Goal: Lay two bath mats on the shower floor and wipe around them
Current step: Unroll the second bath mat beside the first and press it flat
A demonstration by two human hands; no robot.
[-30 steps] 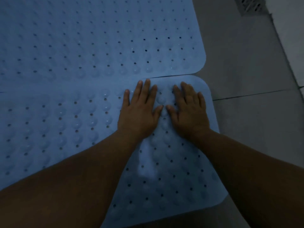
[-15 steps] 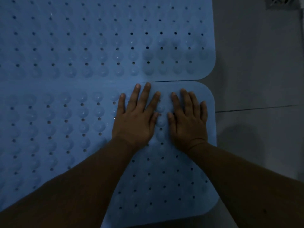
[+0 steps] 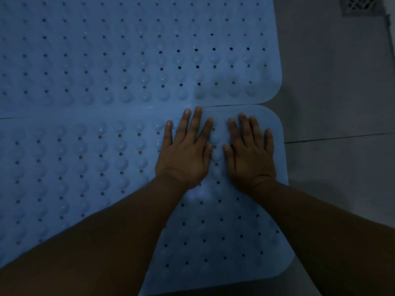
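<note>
Dim light, looking straight down. Two pale blue rubber bath mats, dotted with drain holes and round bumps, flat on the grey tiled shower floor (image 3: 342, 103). Far blue mat (image 3: 139, 50) filling the upper part of the view; near blue mat (image 3: 74, 163) below it, long edges touching along a thin dark seam, rounded corners meeting at the right.

Left hand (image 3: 186, 152) palm down on the near mat, fingers spread and stretched forward, middle fingertip right at the seam. Right hand (image 3: 250, 154) palm down just beside it, close to the mat's rounded upper-right corner, fingers together and pointing slightly inward. Thumbs near each other, narrow strip of mat showing between them. Neither grip closed on anything: both hands open and flat, pressing on the rubber. Bare forearms coming in from the bottom corners, converging toward the wrists.

Square metal drain grate (image 3: 360, 4) at the top right, well apart from the mats. Dark grout line (image 3: 342, 137) across the tiles, right of the near mat.
</note>
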